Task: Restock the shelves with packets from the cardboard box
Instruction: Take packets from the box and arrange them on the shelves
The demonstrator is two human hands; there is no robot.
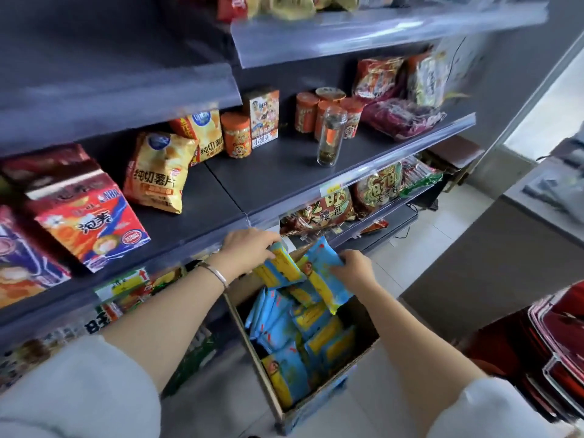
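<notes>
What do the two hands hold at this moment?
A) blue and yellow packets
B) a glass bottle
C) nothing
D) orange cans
A: the left hand and the right hand each grip blue and yellow packets above the cardboard box.

I see the cardboard box [316,403] below the shelf [271,178], packets [278,333] inside; on the shelf, chip bags [158,172] sit left of the glass bottle [330,135].

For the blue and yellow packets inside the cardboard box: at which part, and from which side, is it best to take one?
Pinch a packet by its upper edge, coming straight down from above. Most seem to stand on edge, packed close together, and the walls of the cardboard box block the sides, so only the top edges are free.
</notes>
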